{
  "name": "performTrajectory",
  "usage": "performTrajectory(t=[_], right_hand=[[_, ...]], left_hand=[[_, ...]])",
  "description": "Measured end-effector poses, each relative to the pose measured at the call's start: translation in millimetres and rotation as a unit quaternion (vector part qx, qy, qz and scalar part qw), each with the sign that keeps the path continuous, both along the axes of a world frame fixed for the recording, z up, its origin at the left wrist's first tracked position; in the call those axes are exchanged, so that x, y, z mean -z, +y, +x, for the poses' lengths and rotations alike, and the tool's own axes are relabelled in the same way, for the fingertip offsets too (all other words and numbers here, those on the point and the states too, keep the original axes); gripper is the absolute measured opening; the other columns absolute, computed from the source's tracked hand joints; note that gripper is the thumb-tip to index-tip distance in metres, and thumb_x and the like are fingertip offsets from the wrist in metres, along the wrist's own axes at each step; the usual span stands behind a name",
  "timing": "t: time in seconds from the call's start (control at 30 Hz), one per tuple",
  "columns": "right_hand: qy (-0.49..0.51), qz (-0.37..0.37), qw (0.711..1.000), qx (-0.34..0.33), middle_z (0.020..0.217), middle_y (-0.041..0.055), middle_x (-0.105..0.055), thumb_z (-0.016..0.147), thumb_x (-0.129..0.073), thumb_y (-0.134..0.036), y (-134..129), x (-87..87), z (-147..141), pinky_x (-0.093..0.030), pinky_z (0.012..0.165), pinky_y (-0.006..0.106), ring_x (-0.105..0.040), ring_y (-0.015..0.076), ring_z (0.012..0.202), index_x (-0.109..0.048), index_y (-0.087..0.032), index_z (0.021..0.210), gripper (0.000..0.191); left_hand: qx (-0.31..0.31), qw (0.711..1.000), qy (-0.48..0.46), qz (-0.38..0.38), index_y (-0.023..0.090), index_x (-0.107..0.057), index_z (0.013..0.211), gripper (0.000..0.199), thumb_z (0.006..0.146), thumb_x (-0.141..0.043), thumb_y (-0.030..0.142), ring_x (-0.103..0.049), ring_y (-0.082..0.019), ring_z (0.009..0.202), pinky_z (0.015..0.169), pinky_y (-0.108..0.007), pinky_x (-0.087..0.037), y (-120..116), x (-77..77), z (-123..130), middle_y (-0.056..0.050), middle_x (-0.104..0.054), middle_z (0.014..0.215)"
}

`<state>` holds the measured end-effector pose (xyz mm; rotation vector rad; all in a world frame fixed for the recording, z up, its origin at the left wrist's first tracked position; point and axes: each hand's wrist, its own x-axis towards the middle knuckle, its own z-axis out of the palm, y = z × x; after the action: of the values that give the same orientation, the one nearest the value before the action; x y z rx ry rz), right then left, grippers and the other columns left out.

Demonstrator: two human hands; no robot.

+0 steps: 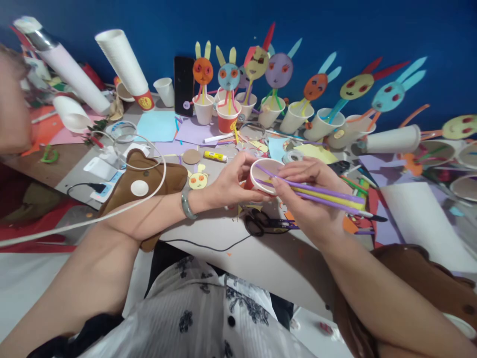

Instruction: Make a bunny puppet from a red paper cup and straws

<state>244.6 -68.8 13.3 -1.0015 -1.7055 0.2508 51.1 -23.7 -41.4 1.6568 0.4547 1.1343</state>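
My left hand (238,181) is wrapped round the side of a red and white paper cup (263,166), whose open mouth tilts up toward me. Between the fingers and thumb of my right hand (311,186) lies a bundle of purple and yellow pipe cleaners (331,195). Their near ends reach into the cup's mouth, while the far ends stick out to the right. Just beneath my hands, black-handled scissors (257,221) rest on the table. A round yellow paper face (198,180) with ears lies left of my left hand.
Several paper-faced rabbits in cups stand along the blue wall, such as an orange one (203,71). A tall cup stack (124,62) leans at back left. A white cable (149,199) crosses my left forearm. A yellow glue stick (215,156) lies among paper scraps.
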Motion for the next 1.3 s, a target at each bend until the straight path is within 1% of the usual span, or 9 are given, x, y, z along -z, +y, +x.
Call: performTrajectory(t=[0.13,0.2,0.3,0.47,0.63,0.8,0.97,1.07,1.3], right_hand=[[-0.013,-0.013,1.0,0.009,0.085,0.0011,-0.079,0.091,-0.075,-0.031,0,0.2,0,-0.06,0.089,0.05,-0.076,0.0255,0.085,-0.068,-0.029,0.085,0.01],[-0.052,-0.008,0.999,0.004,0.087,0.0016,-0.08,0.093,-0.071,-0.033,1,-1.6,1,-0.059,0.093,0.051,-0.076,0.0259,0.086,-0.073,-0.03,0.088,0.005],[-0.088,-0.005,0.996,-0.017,0.089,0.0,-0.082,0.094,-0.068,-0.031,2,-3.9,2,-0.056,0.102,0.053,-0.077,0.0252,0.085,-0.076,-0.032,0.09,0.008],[-0.065,0.012,0.998,-0.002,0.093,0.0005,-0.084,0.092,-0.071,-0.027,1,-0.9,2,-0.052,0.112,0.055,-0.079,0.0249,0.089,-0.077,-0.031,0.093,0.006],[-0.058,0.007,0.998,0.026,0.09,0.0002,-0.084,0.09,-0.075,-0.027,-1,3.1,1,-0.054,0.112,0.057,-0.079,0.0251,0.084,-0.077,-0.032,0.091,0.005],[-0.038,-0.007,0.998,0.048,0.085,-0.0006,-0.081,0.089,-0.078,-0.028,-1,5.5,1,-0.055,0.11,0.056,-0.076,0.0234,0.078,-0.075,-0.031,0.087,0.005],[-0.035,-0.036,0.997,0.066,0.082,-0.0009,-0.081,0.085,-0.081,-0.031,0,9.0,2,-0.057,0.103,0.056,-0.076,0.0267,0.085,-0.076,-0.031,0.083,0.005],[-0.029,-0.042,0.996,0.078,0.079,-0.0013,-0.081,0.084,-0.081,-0.032,1,10.5,2,-0.057,0.102,0.057,-0.077,0.0287,0.087,-0.076,-0.031,0.08,0.006],[-0.028,-0.023,0.996,0.087,0.078,-0.0006,-0.079,0.084,-0.08,-0.03,0,12.6,1,-0.059,0.097,0.057,-0.076,0.0289,0.087,-0.075,-0.031,0.081,0.006]], left_hand=[[0.015,1.0,-0.002,-0.005,0.025,-0.048,0.124,0.073,0.076,-0.097,0.049,-0.074,-0.019,0.103,0.087,-0.032,-0.059,-2,0.1,1,-0.004,-0.069,0.117],[0.029,1.0,-0.008,-0.01,0.025,-0.048,0.124,0.071,0.077,-0.096,0.047,-0.075,-0.018,0.102,0.085,-0.031,-0.06,-4,-0.5,2,-0.003,-0.07,0.116],[0.037,0.999,-0.011,-0.019,0.025,-0.048,0.124,0.071,0.077,-0.097,0.046,-0.075,-0.018,0.103,0.083,-0.03,-0.06,-4,-2.0,2,-0.004,-0.071,0.117],[0.034,0.999,-0.007,-0.024,0.025,-0.047,0.125,0.074,0.076,-0.097,0.049,-0.076,-0.02,0.106,0.089,-0.033,-0.061,-3,-3.1,1,-0.005,-0.072,0.118],[0.013,1.0,0.0,0.002,0.027,-0.046,0.128,0.077,0.076,-0.096,0.051,-0.077,-0.023,0.11,0.094,-0.039,-0.062,-3,-0.9,1,-0.008,-0.07,0.127],[0.0,1.0,0.013,0.008,0.026,-0.047,0.127,0.075,0.077,-0.095,0.056,-0.076,-0.023,0.111,0.092,-0.039,-0.063,-6,-0.3,3,-0.008,-0.071,0.124],[0.002,1.0,0.027,-0.01,0.025,-0.049,0.126,0.076,0.075,-0.094,0.06,-0.075,-0.024,0.111,0.092,-0.041,-0.062,-9,-1.6,3,-0.008,-0.07,0.124],[-0.002,1.0,0.014,-0.011,0.025,-0.048,0.126,0.076,0.076,-0.095,0.057,-0.075,-0.024,0.11,0.092,-0.04,-0.062,-9,-1.8,3,-0.008,-0.07,0.123],[-0.004,1.0,0.007,-0.029,0.025,-0.049,0.126,0.076,0.074,-0.097,0.055,-0.074,-0.024,0.112,0.096,-0.04,-0.06,-11,-3.9,4,-0.008,-0.07,0.124]])
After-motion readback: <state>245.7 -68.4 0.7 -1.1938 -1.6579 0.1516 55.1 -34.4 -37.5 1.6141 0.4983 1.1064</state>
